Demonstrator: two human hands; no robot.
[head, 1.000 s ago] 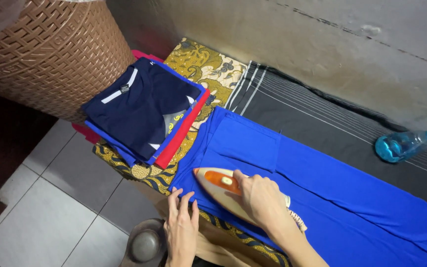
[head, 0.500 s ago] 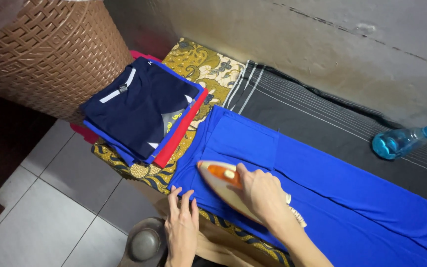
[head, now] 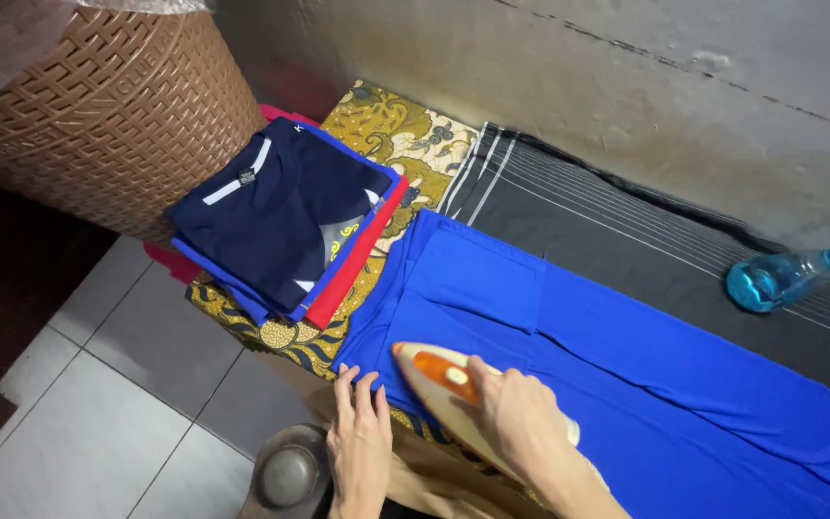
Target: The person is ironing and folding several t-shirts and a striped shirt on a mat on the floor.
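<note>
I'm seeing the right hand (head: 521,423) gripping the iron (head: 439,380), fingers wrapped; the left hand (head: 359,447) lying flat, fingers open, pressing the blue garment's (head: 626,365) near edge.

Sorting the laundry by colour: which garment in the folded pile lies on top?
The navy blue shirt lies on top, collar toward the woven basket. Beneath it only edges show: a blue garment and a red one.

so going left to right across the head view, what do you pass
brown woven plastic basket → stack of folded navy, blue and red shirts → left hand → cream and orange iron under the right hand → blue spray bottle
</note>
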